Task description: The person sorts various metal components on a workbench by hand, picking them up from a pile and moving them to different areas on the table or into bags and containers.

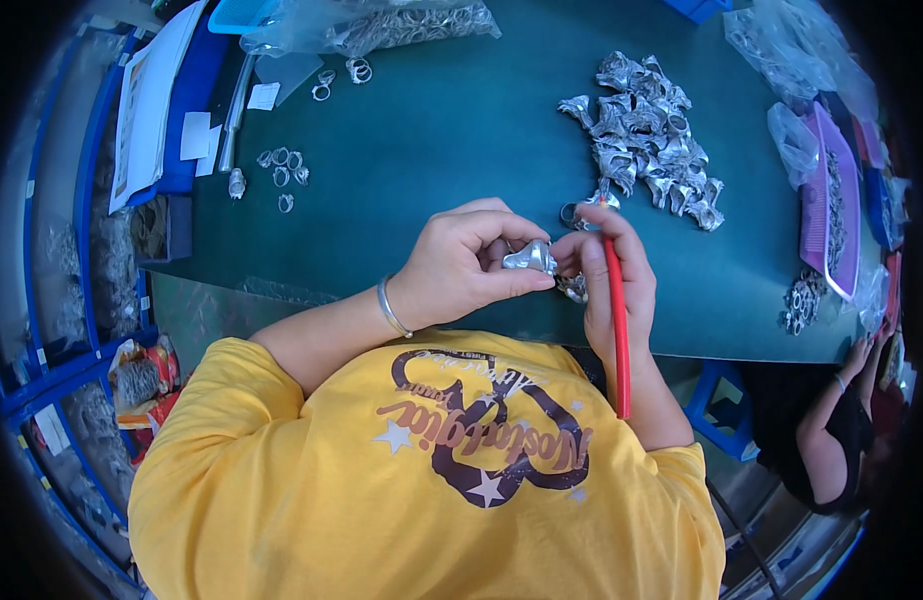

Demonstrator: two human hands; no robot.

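Note:
Between the thumb and fingers of my left hand is a chunky silver-coloured metal ring, its sculpted side turned up. My right hand is closed around a slim red-handled tool. The tool's narrow tip points away from me; it is too small to tell its kind. My right fingertips come close to the held ring, and I cannot tell whether they touch it. More metal pieces lie by my right hand, partly hidden by its fingers. Beyond it, a heap of similar sculpted metal rings covers part of the green table.
Several smaller rings lie at the left, near a metal rod. A bag of rings sits at the far edge. On the right stand a pink basket and plastic bags; another person sits there. Blue shelving rises at left.

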